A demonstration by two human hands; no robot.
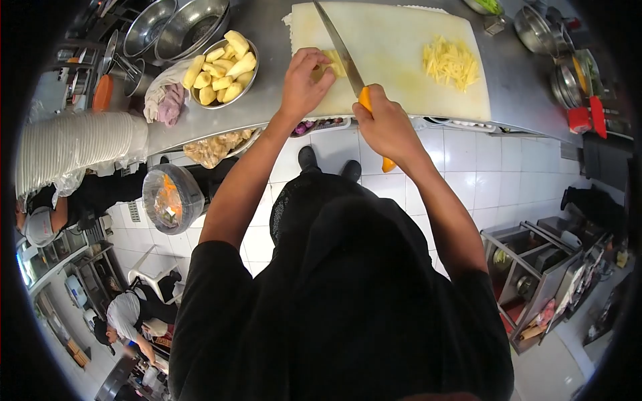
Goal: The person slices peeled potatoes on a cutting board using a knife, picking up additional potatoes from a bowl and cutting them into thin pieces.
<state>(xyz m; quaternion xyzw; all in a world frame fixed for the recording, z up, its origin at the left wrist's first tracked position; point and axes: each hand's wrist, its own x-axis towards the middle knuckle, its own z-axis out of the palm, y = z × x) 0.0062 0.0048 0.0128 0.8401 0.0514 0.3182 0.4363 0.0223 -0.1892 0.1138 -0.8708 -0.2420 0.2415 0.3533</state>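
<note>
My right hand is wrapped round the orange handle of a large knife, whose blade points away across the white cutting board. My left hand has its fingers curled over a pale yellow piece of food on the board, just left of the blade. A pile of thin yellow strips lies at the board's right side. Left of the board, a metal bowl holds several peeled yellow pieces.
Empty metal bowls, a cloth and stacked containers stand at the left. Below the counter is a waste bin. Metal pans and a red object sit at the right. Another person is at lower left.
</note>
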